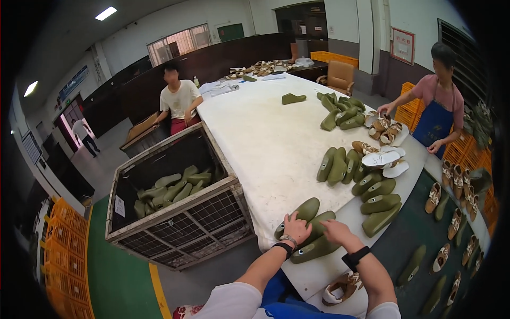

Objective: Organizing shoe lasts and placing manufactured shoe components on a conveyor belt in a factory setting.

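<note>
Several green shoe lasts lie together at the near edge of the white table. My left hand [296,228] rests on them, fingers apart, its tips against the far last [306,208]. My right hand [339,234] is beside it, one finger stretched onto the middle last [319,227]. Its other fingers are curled and partly hidden, with nothing visible in them. Closest to me, the near last [314,250] lies on its side below both hands. A brown and white shoe [342,288] stands by my right forearm.
A wire-sided bin [180,226] of green lasts stands left of the table [249,143]. More lasts [380,204] and white-soled shoes [383,158] are on the right. Shoes and lasts cover a dark green surface beyond. Two people stand at the table; another is far left.
</note>
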The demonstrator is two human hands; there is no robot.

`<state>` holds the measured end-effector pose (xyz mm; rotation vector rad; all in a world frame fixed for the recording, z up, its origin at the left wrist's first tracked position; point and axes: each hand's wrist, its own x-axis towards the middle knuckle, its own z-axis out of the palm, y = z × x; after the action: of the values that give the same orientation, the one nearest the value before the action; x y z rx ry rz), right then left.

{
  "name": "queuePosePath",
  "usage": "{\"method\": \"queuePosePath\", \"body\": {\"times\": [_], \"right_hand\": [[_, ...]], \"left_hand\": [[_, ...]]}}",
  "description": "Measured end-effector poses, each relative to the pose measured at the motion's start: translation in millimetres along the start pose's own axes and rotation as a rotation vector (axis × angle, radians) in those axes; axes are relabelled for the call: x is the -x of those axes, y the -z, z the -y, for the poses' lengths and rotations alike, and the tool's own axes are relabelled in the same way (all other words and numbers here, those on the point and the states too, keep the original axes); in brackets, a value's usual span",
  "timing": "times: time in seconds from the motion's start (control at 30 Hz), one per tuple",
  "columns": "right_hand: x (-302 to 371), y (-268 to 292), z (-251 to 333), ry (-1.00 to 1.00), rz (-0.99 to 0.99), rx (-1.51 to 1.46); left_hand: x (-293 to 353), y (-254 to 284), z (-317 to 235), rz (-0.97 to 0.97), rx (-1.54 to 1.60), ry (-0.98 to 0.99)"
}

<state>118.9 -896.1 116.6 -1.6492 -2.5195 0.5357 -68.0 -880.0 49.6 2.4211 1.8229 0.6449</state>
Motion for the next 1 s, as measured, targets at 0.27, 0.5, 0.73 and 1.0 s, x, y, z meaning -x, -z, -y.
{"method": "queuePosePath", "body": {"times": [0.27, 0.5, 0.73, 1.0], "right_hand": [[-23.0, -9.8, -69.1, -0.255, -0.455, 0.317], [-16.9, -48.8, -114.2, -0.488, -0.060, 0.018], [-49.8, -35.9, -130.0, -0.393, -0.594, -0.006], [-61.3, -4.8, -162.7, -0.465, -0.923, 0.170]], "left_hand": [[-6.7, 5.7, -3.4, 0.003, 0.021, 0.018], [2.5, 12.0, -0.6, 0.031, 0.001, 0.027], [-5.7, 7.7, 5.3, -0.024, -0.009, -0.033], [-12.6, -4.1, -6.1, 0.002, -0.009, -0.098]]}}
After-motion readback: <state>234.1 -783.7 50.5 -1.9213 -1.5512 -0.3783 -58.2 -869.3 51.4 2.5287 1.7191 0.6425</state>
